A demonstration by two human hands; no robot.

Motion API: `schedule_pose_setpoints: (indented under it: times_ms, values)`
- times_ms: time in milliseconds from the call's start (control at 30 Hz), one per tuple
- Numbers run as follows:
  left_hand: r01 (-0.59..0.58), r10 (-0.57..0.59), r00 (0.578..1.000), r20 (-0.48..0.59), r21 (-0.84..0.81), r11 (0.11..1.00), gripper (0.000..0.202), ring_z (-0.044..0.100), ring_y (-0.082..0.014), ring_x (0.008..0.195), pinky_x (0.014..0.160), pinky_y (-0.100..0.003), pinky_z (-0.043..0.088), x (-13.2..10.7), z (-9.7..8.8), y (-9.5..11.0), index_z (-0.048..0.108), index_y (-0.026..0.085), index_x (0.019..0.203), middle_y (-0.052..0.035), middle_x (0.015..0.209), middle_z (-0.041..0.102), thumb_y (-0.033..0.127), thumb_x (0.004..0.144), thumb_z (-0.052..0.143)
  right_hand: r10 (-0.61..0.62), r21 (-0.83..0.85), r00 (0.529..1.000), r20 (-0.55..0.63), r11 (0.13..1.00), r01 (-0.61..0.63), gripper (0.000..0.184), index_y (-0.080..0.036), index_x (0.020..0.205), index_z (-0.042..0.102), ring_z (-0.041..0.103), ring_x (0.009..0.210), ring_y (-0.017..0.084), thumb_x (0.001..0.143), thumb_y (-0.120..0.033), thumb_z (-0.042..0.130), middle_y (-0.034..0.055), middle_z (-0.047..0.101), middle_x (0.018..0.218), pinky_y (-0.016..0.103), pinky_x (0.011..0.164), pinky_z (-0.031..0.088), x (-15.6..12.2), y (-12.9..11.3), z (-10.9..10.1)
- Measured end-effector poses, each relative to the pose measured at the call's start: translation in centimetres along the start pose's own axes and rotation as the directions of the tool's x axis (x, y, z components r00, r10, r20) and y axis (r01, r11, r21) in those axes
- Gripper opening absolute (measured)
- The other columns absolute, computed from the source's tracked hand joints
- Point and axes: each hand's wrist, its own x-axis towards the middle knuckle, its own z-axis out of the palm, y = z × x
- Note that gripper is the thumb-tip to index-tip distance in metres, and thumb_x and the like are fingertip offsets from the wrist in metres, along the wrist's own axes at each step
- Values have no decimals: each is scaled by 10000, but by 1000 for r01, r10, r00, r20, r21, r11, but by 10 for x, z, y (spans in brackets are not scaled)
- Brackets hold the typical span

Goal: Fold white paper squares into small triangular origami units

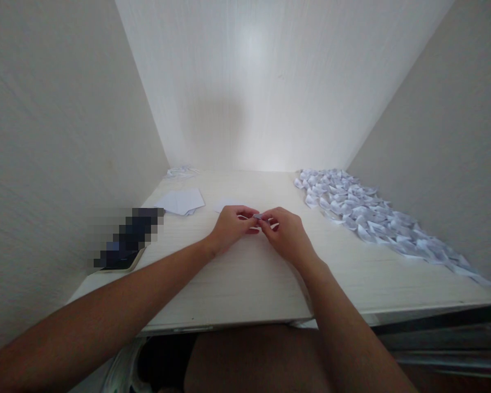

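Over the middle of the table, my left hand [234, 224] and my right hand [284, 229] meet at their fingertips. Between them they pinch a small folded piece of paper [258, 216], mostly covered by the fingers. Just behind my left hand a flat white sheet of paper [226, 204] lies partly hidden. Farther left is a small stack of white paper sheets [184, 201]. A large heap of folded paper pieces [352, 204] spreads along the right side.
The pale wooden table [237, 289] is enclosed by a back wall and two side walls. A phone [125, 256], partly pixelated, leans at the left wall. Thin paper strips [182, 172] lie in the far left corner.
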Motion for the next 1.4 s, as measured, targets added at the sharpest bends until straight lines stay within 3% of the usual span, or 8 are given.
schedule_pose_setpoints:
  times_ms: [200, 367, 567, 767, 867, 1033, 1167, 1400]
  values:
    - [-139, 135, 990, 37, 181, 974, 383, 735, -171, 746, 692, -324, 657, 1, -3, -1, 752, 111, 1056, -80, 890, 746, 344, 760, 825, -11, -42, 1000, -2, 999, 11, 135, -173, 874, 712, 672, 773, 178, 932, -157, 591, 78, 720, 883, 281, 719, 501, 2, 5, 2]
    - [-278, 282, 955, 93, 614, 739, 230, 741, -164, 627, 600, -243, 596, 1, -8, 4, 793, 157, 889, -51, 769, 770, 317, 902, 628, -51, -51, 999, 6, 997, 52, 148, -180, 836, 674, 648, 753, 163, 929, -132, 569, 64, 702, 872, 274, 727, 476, 2, 6, 2]
    - [-233, 287, 958, 18, 632, 739, 265, 750, -177, 616, 576, -239, 582, -1, -4, 9, 770, 149, 796, -46, 690, 761, 301, 905, 583, -15, 23, 1000, -14, 1000, 16, 137, -190, 862, 643, 663, 731, 163, 947, -159, 540, 48, 707, 824, 267, 713, 476, 1, 5, 8]
    - [-167, 205, 978, -23, 499, 850, 230, 744, -179, 622, 548, -242, 589, 3, -5, 2, 762, 137, 863, -55, 714, 756, 289, 889, 592, 21, 28, 999, 31, 999, -22, 128, -188, 875, 676, 677, 707, 162, 928, -165, 563, 42, 731, 769, 266, 703, 477, 1, 6, 7]
    - [-294, 230, 956, 184, 546, 785, 244, 728, -158, 632, 585, -239, 579, 8, -15, 5, 758, 149, 1006, -62, 810, 773, 318, 896, 621, 68, 36, 994, 86, 997, -72, 134, -183, 848, 697, 661, 662, 156, 911, -182, 578, 31, 729, 716, 263, 677, 468, 2, 12, 0]
    - [-547, 189, 813, 551, 610, 574, 181, 697, -146, 702, 696, -240, 534, 10, -30, 23, 780, 224, 1020, -43, 871, 782, 272, 866, 698, 68, 145, 966, 248, 984, -107, 187, -180, 773, 706, 607, 603, 145, 879, -258, 573, 12, 713, 653, 244, 585, 424, 4, 26, -15]
    - [-622, 180, 756, 629, 604, 499, 148, 666, -141, 698, 758, -256, 500, 10, -31, 29, 788, 231, 959, -43, 904, 778, 190, 858, 687, 60, 234, 941, 332, 961, -144, 223, -172, 763, 704, 583, 590, 144, 853, -351, 606, 14, 701, 646, 240, 545, 408, 4, 31, -19]
    - [-582, 169, 783, 599, 610, 537, 90, 630, -125, 626, 642, -212, 433, 15, -38, 23, 782, 228, 837, 1, 728, 748, 267, 849, 702, 23, 264, 915, 402, 954, -140, 189, -177, 743, 711, 566, 597, 134, 775, -364, 719, -6, 662, 640, 233, 541, 409, -1, 25, -29]
